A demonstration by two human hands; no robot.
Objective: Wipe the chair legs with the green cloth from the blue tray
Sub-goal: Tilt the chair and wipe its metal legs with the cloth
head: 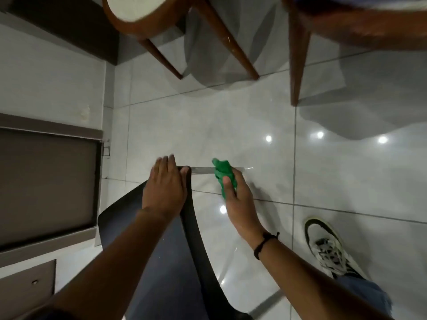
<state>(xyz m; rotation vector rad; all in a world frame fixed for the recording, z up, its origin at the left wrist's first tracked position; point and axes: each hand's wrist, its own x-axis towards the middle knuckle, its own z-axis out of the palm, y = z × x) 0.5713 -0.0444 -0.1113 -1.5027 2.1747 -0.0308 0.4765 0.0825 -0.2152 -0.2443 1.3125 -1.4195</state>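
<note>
Wiping: crumpled green cloth [223, 175] wrapped round thin silver metal chair leg [202, 170].
Right hand [238, 204]: fingers closed, gripping cloth.
Left hand [164, 188]: fingers flat, pressing dark curved plastic chair seat [175, 262].

The floor [265, 116] is laid in large, glossy pale-grey tiles with thin dark grout lines, and it mirrors several small round ceiling lights as bright spots [320, 134]. At the top stands a wooden chair with a pale cushioned seat [129, 8] on slanted brown legs [233, 46] — soft grey shadows spread beneath it. To its right another brown wooden leg [298, 65] comes down to the tiles from a blurred wooden edge. Along the left side runs a white wall [46, 84] with taupe-framed panels [46, 181] — one lower panel bears a small round knob [34, 282].
</note>
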